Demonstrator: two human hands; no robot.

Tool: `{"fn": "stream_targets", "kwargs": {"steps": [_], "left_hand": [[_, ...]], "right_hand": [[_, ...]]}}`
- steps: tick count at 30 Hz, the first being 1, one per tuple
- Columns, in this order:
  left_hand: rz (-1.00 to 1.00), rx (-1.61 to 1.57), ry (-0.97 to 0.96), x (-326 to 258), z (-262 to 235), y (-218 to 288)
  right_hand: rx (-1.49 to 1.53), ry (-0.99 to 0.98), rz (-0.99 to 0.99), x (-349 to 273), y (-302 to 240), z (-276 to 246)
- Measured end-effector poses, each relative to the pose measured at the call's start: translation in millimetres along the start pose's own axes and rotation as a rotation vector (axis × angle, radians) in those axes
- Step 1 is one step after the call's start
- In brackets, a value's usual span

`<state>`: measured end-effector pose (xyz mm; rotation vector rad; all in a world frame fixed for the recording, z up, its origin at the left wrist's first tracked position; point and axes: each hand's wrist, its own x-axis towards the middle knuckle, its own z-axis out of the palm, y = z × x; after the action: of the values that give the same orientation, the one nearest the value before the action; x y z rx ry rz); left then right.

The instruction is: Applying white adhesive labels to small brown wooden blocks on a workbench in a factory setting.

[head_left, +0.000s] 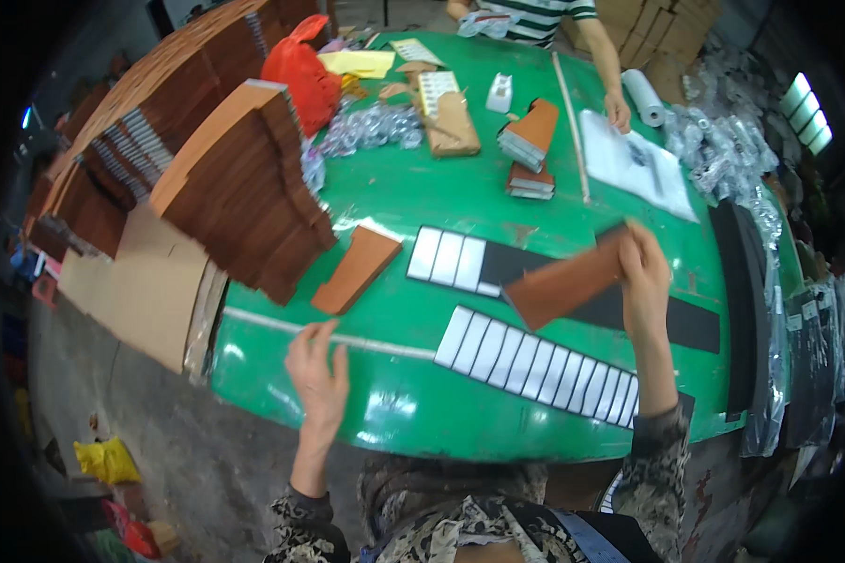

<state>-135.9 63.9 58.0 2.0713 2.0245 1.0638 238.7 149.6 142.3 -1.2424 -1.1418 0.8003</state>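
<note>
Above tabletop, steady brown panel with right grip pinching it at three o'clock, left grip spread at eight.

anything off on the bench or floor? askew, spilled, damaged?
No spill or obvious damage. Untidy: a yellow bag lies on the floor at lower left, away from the table, and crumpled clear plastic sits loose beside the red bag. The brown piece in the right hand is slightly blurred, so its condition is unclear.

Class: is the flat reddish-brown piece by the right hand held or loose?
Held: the right hand grips the piece at one end, over the green table.
</note>
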Motion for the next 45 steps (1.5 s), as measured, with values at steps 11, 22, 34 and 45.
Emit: {"fn": "stream_targets", "kwargs": {"steps": [11, 22, 34, 45], "left_hand": [[-0.3, -0.006, -0.233, 39.4, 30.0, -41.1], [-0.215, -0.023, -0.239, 64.4, 38.8, -45.0], [0.302, -0.244, 0.118, 14.9, 23.5, 10.1], [-0.013, -0.771, -0.374, -94.5, 37.2, 78.2]], "right_hand": [[-0.092, 0.016, 0.165, 317.4, 91.9, 46.1], [-0.609, 0.274, -0.476, 360.2, 124.9, 39.7], [-0.257, -0.597, 0.015, -5.1, 24.6, 77.0], [-0.304, -0.367, 0.071, -191.3, 43.0, -30.1]]}}
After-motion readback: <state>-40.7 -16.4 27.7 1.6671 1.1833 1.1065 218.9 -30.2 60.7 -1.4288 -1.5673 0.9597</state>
